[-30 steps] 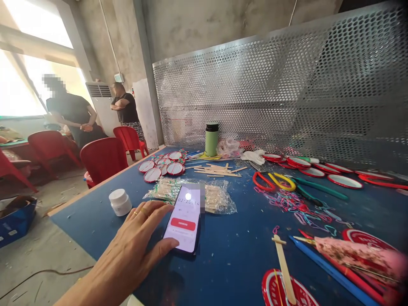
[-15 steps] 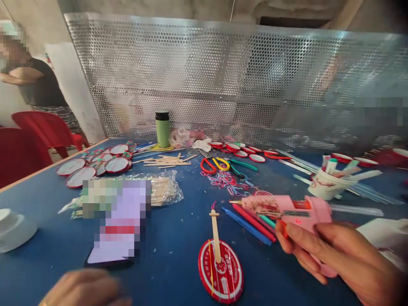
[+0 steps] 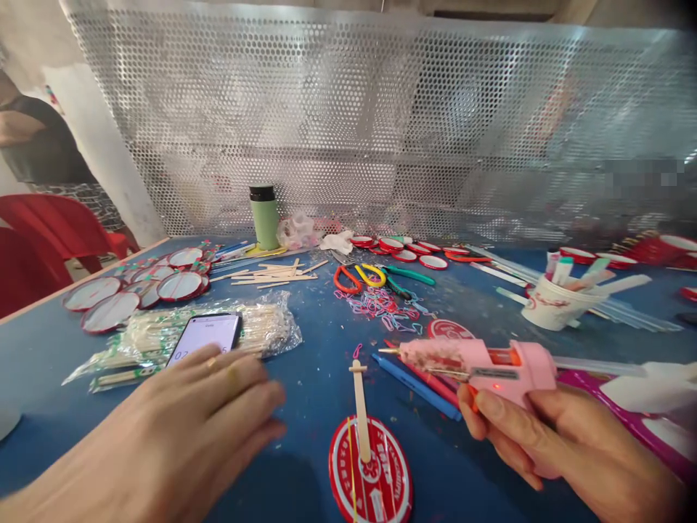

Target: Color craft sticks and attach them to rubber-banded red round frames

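Observation:
My right hand (image 3: 549, 436) is wrapped round a pink hot glue gun (image 3: 501, 370), its metal nozzle facing left and a small red light lit. My left hand (image 3: 212, 407), slightly blurred, is stretched out over the table with nothing seen in it, just in front of a phone (image 3: 210, 335). Between the hands lies a round red lid (image 3: 381, 501) with white print. A wooden stick (image 3: 361, 421) lies on it and points away, with a short crosspiece and a small pink clip (image 3: 357, 351) at its far end.
Bagged sticks (image 3: 272, 327) lie under the phone. Blue and red markers (image 3: 419, 388) lie by the nozzle. Behind are plastic clips (image 3: 386, 305), pliers (image 3: 375, 276), loose sticks (image 3: 272, 272), a green bottle (image 3: 264, 221) and a paper cup (image 3: 555, 305). Red-rimmed discs (image 3: 179, 285) pile up left.
My left hand has come up and forward from the bottom edge, its fingers now stretched near the phone. The view has shifted slightly. The glue gun stays in my right hand.

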The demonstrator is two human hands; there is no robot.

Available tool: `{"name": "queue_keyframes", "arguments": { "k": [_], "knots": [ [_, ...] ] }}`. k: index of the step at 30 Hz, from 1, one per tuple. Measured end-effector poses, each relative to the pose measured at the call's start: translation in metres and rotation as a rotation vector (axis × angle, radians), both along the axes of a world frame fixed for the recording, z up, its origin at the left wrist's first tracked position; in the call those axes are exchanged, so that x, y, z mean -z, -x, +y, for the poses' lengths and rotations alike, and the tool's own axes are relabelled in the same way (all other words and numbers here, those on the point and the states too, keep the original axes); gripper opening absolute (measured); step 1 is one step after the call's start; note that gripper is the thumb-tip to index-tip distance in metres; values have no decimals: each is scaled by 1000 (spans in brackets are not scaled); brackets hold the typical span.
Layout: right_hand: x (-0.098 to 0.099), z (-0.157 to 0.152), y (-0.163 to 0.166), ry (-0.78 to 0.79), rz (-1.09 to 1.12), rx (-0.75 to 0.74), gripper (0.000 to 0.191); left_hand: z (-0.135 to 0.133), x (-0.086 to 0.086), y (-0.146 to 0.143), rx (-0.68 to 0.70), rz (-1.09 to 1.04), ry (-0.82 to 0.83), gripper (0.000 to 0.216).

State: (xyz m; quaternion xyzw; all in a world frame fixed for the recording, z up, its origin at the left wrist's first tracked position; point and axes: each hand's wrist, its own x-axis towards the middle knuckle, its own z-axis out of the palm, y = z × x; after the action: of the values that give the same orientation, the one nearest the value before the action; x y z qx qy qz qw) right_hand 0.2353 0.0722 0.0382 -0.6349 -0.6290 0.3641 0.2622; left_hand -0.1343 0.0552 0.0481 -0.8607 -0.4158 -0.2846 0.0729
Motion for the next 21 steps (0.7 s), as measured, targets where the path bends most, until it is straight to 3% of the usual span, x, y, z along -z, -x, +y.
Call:
{"name": "queue_keyframes", "arguments": {
  "k": [3, 7, 11, 14, 17, 21],
  "knots": [
    [7, -3, -3, 25, 27, 8, 69, 43, -27, -24, 179, 209, 191, 28],
    [17, 0, -9, 78, 59, -25, 68, 76, -27, -49, 211, 202, 397, 11],
    [20, 3, -13, 199, 42, -136, 68, 85, -19, -65, 172, 197, 520, 8],
    [21, 0, -11, 197, 13, -107, 69, 88, -19, -70, 152, 178, 578, 7],
    [21, -5, -7, 146, -3, -40, 68, 89, -19, -72, 166, 171, 582, 6],
    [19, -5, -6, 204, 16, -94, 69, 89, -16, -71, 179, 156, 547, 7]
  ]
}}
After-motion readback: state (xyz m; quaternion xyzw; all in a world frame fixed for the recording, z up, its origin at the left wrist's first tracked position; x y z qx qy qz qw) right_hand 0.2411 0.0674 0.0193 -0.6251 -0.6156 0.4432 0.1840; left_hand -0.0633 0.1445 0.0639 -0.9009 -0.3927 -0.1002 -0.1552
